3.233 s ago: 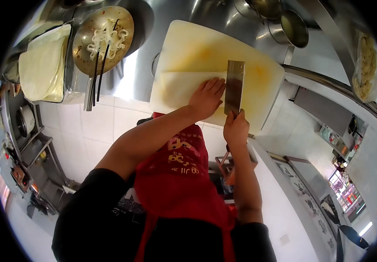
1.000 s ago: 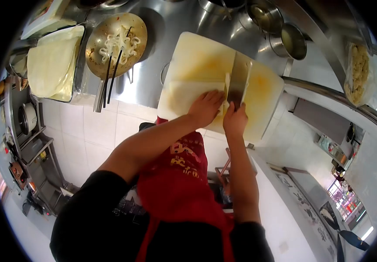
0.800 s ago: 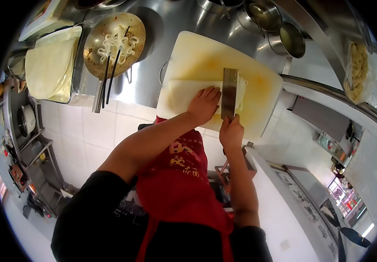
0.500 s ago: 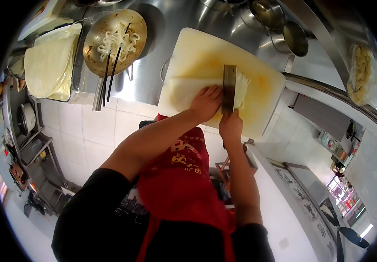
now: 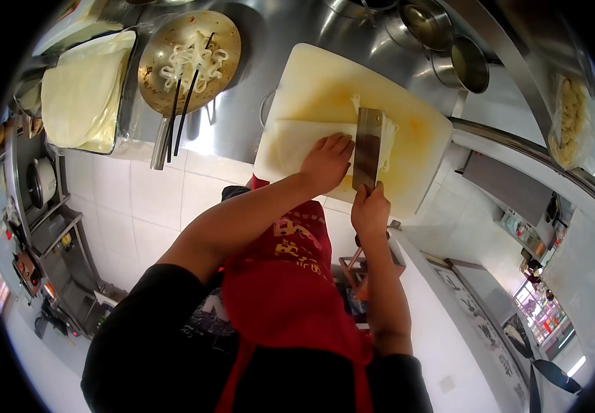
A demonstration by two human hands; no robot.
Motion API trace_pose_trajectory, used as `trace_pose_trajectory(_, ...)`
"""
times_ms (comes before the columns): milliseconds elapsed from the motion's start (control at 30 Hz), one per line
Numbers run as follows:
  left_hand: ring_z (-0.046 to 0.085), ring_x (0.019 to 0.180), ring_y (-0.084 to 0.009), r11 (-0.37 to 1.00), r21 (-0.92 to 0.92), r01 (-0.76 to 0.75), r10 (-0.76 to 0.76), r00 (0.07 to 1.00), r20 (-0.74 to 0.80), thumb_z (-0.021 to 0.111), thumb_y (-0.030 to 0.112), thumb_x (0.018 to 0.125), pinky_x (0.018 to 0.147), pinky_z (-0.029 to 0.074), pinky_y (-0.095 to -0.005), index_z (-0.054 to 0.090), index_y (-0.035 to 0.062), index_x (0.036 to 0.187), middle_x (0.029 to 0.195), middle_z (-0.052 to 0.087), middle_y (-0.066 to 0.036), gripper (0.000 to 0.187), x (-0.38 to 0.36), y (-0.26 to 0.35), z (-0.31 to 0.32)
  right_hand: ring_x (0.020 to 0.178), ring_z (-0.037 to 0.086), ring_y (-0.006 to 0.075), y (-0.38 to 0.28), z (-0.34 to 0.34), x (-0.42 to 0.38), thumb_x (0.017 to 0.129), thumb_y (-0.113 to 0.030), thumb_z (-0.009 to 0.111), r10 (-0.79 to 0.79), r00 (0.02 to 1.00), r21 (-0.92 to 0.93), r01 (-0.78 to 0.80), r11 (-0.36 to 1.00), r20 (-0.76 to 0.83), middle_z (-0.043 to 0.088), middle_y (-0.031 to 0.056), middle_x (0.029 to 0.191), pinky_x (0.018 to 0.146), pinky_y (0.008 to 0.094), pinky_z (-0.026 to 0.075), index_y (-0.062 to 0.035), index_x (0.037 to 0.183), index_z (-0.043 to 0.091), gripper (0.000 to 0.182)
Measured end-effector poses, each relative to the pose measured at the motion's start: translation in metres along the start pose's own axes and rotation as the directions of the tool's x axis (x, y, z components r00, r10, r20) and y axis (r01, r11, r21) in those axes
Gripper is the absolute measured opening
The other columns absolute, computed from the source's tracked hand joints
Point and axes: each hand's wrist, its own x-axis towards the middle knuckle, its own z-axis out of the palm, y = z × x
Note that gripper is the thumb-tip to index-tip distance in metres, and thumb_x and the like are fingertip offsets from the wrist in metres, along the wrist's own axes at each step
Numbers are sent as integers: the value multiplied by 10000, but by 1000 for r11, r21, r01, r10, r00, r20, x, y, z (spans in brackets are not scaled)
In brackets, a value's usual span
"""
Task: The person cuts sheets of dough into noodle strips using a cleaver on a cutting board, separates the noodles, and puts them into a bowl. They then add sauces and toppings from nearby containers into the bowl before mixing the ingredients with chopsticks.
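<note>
My right hand (image 5: 371, 210) is wrapped round the handle of a cleaver (image 5: 367, 146), its broad blade pointing away from me and its flat face showing. Left of the blade lies a folded pale sheet of dough (image 5: 297, 141) on a yellow-stained white cutting board (image 5: 325, 79). My left hand (image 5: 327, 163) rests on that sheet, fingers laid over it close to the blade and apart from the cleaver. Cut white strips (image 5: 388, 141) show along the blade's right side, partly hidden by it. A thin strip also sticks out past the blade's far end.
A metal pan (image 5: 153, 62) at the left holds wide noodles (image 5: 197, 65) and black chopsticks (image 5: 186, 110). Beside it, a tray of stacked pale sheets (image 5: 80, 100) stands at the counter's edge. Metal pots (image 5: 461, 65) are at the back right. A bag of yellowish food (image 5: 571, 124) is far right.
The cleaver and my right hand have moved slightly right and toward me, with more blade face showing. The cut strips have shifted right. My left hand stays on the dough sheet.
</note>
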Motion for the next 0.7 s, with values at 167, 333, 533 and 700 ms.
trace_pose_trajectory(167, 450, 1274, -275, 999, 38, -25, 24, 1000, 15, 648, 190, 816, 1059, 371, -394, 574, -29, 1235, 1322, 535, -128, 479, 1, 1, 5, 709, 605, 514, 2, 1, 1, 929, -152, 554, -8, 999, -56, 10, 998, 40, 619, 306, 734, 637, 559, 486, 47, 917, 488, 210)
trace_pose_trajectory(333, 422, 1305, -274, 993, 112, -23, 18, 999, 43, 612, 209, 840, 1088, 342, -388, 587, -36, 1230, 1376, 503, -128, 462, -1, -2, 9, 706, 608, 510, 1, 3, -1, 929, -145, 550, 31, 995, -32, -28, 999, 100, 617, 306, 730, 635, 559, 486, 49, 927, 491, 203)
trace_pose_trajectory(533, 396, 1346, -280, 996, 77, -33, 23, 991, 134, 635, 208, 828, 1125, 322, -390, 556, -40, 1280, 1412, 477, -138, 521, -3, -7, 9, 695, 628, 488, 8, 38, 44, 944, -178, 560, -72, 994, -45, 69, 997, -79, 632, 291, 737, 616, 543, 509, 40, 941, 498, 227)
trace_pose_trajectory(700, 400, 1346, -279, 1000, -11, -11, 12, 998, 68, 666, 196, 811, 1113, 344, -398, 539, -42, 1293, 1410, 477, -134, 552, -7, -11, -2, 706, 629, 484, -11, 12, 26, 953, -223, 567, -66, 985, 133, 88, 987, -162, 635, 288, 737, 629, 527, 508, 48, 938, 533, 273)
